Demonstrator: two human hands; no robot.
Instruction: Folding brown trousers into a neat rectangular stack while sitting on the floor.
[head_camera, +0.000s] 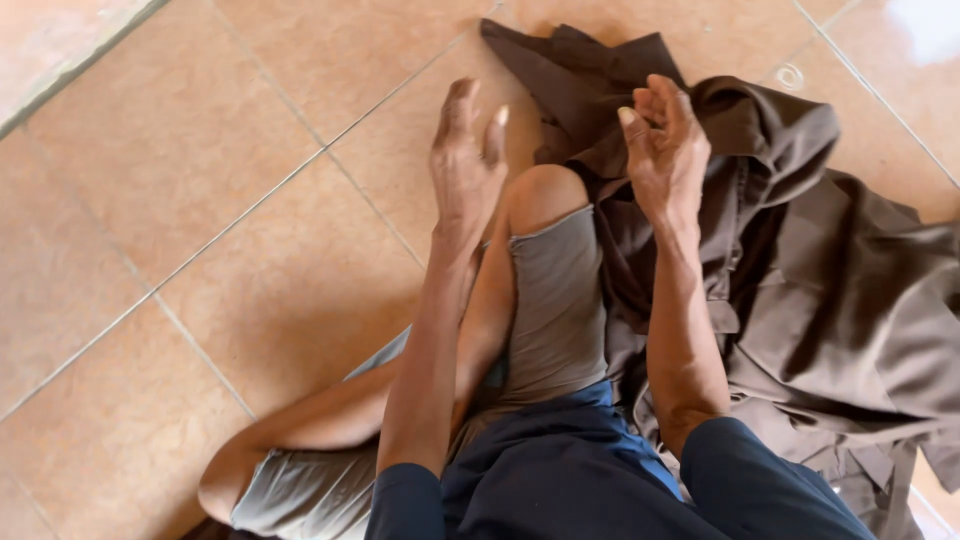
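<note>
Honestly, main risk: the shirt (800, 290) is bunched in a heap on the floor (170, 150), partly trapped under the raised knee (545, 195), so any pull could drag or crease it instead of freeing it. Neither hand has hold of it. Left hand (465, 165) is up beside the knee, fingers straight and together, empty, edge-on to the tiles. Right hand (665, 145) hovers over the shirt's folded top edge, palm in, fingers loosely curled, gripping nothing. Both forearms reach forward either side of the knee. The shirt lies to the right of the leg, spread toward the frame edge.
</note>
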